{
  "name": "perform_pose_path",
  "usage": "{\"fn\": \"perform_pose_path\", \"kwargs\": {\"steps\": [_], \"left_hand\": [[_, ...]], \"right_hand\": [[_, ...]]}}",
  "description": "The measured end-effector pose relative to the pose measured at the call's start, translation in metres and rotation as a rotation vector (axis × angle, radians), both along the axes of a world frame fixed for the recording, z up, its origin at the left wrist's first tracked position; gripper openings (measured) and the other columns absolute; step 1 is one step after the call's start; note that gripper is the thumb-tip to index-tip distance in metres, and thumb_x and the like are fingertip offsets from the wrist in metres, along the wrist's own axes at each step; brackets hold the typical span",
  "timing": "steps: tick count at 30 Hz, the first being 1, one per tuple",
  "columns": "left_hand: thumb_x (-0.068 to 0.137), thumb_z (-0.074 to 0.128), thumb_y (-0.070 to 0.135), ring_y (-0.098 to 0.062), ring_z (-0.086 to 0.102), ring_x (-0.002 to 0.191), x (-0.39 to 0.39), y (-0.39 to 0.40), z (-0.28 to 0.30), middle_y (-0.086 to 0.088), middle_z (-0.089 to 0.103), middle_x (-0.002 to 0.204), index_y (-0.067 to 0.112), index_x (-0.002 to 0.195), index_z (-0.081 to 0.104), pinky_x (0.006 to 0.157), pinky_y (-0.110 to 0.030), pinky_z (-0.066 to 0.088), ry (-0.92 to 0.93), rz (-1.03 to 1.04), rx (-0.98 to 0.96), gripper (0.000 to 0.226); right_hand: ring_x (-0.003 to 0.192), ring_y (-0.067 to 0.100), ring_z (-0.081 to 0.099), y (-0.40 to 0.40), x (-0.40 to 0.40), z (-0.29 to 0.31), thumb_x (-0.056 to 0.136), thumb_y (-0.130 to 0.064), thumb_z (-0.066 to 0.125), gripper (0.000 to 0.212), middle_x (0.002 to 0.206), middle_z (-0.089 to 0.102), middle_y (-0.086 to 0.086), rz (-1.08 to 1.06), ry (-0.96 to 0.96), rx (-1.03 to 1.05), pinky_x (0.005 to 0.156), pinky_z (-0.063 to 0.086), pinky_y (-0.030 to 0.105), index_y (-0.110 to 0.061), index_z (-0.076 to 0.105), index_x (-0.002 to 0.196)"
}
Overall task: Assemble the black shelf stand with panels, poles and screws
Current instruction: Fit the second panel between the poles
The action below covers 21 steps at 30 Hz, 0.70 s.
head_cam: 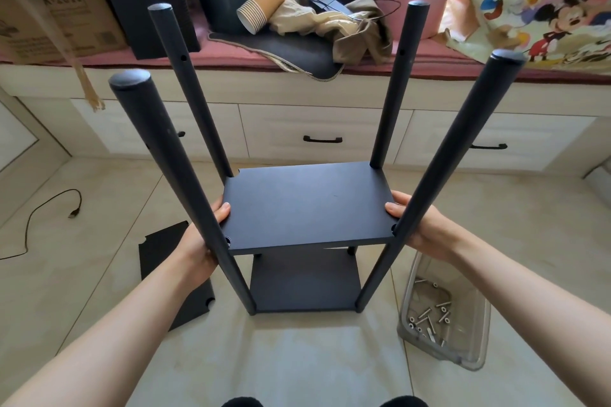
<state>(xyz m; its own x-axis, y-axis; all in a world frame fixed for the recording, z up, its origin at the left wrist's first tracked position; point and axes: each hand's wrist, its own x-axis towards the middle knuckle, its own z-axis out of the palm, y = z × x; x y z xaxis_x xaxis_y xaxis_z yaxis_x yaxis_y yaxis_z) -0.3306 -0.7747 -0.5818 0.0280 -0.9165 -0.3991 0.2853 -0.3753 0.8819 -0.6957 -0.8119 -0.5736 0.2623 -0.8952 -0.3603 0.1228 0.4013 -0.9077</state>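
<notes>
A person's two bare hands steady a black shelf panel (305, 205) between the four upright poles of a half-built shelf stand (304, 284) standing on the tiled floor (99, 274) in front of a drawer unit. The left hand (201, 241) clasps the panel's left edge, thumb on top, though the near left pole (172, 175) crosses in front of the fingers and hides most of the grip; the right hand (416, 225) clasps the right edge the same way, half concealed behind the near right pole (443, 168). A lower panel (304, 287) sits beneath, its far edge hidden under the held one, and whether the held panel is fastened to the poles cannot be made out. The far left pole (188, 82) and far right pole (396, 82) each show a small side hole. A spare black panel (162, 254) lies flat on the floor to the left, partly covered by the left forearm. To the right, a clear plastic tub (469, 350) lies tipped on the tiles, holding a loose scatter of silver screws (429, 314). On the pink-cushioned bench behind, a stack of paper cups (259, 11) lies on its side beside crumpled cloth, and a cardboard box (49, 10) is cut off at the frame's left edge.
</notes>
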Motion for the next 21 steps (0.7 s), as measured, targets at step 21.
{"fn": "perform_pose_path", "kwargs": {"steps": [21], "left_hand": [[0.102, 0.052, 0.025, -0.021, 0.069, 0.113, 0.006, -0.007, 0.006, 0.003, 0.07, 0.127, 0.028, 0.147, 0.049, 0.084, -0.037, 0.055, -0.042, -0.107, 0.012, 0.045]], "right_hand": [[0.101, 0.027, 0.068, 0.006, 0.013, -0.04, 0.1, -0.027, 0.056, 0.041, 0.122, 0.068, 0.01, -0.125, 0.104, 0.115, 0.073, 0.055, 0.035, -0.011, 0.053, 0.137]]}}
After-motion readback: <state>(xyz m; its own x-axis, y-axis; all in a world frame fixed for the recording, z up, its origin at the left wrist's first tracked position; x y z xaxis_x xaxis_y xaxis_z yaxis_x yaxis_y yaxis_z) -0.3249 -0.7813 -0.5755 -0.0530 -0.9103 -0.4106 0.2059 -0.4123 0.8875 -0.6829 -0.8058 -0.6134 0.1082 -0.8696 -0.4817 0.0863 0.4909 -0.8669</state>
